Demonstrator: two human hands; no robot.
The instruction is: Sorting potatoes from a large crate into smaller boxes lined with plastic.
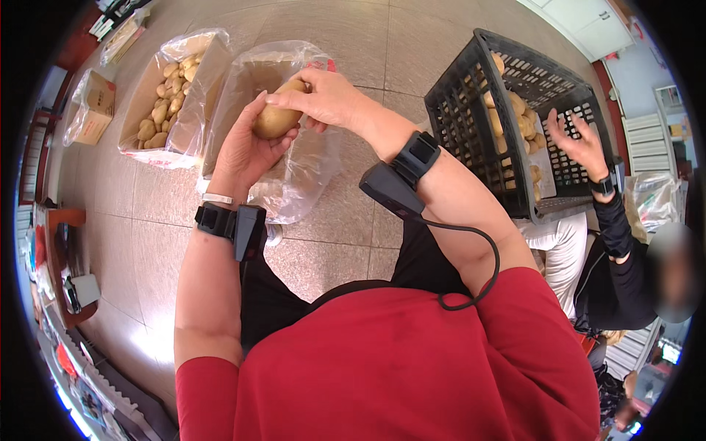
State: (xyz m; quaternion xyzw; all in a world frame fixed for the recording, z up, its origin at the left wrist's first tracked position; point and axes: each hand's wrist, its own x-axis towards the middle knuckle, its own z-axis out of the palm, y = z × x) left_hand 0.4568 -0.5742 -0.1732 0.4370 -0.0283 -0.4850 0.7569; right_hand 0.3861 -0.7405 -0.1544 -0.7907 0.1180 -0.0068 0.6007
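Note:
Both my hands hold one large potato above a cardboard box lined with clear plastic. My left hand cups it from below and the left side. Across its top and right side lie the fingers of my right hand. The lining spills over the near side of that box. How much lies inside the box is hidden by my hands. A second lined box stands just to its left, with many potatoes in it.
At the right a black plastic crate holds potatoes over a pale sheet. A co-worker's hand reaches into it. Another cardboard box with plastic stands at far left. A wooden stool is at the left edge.

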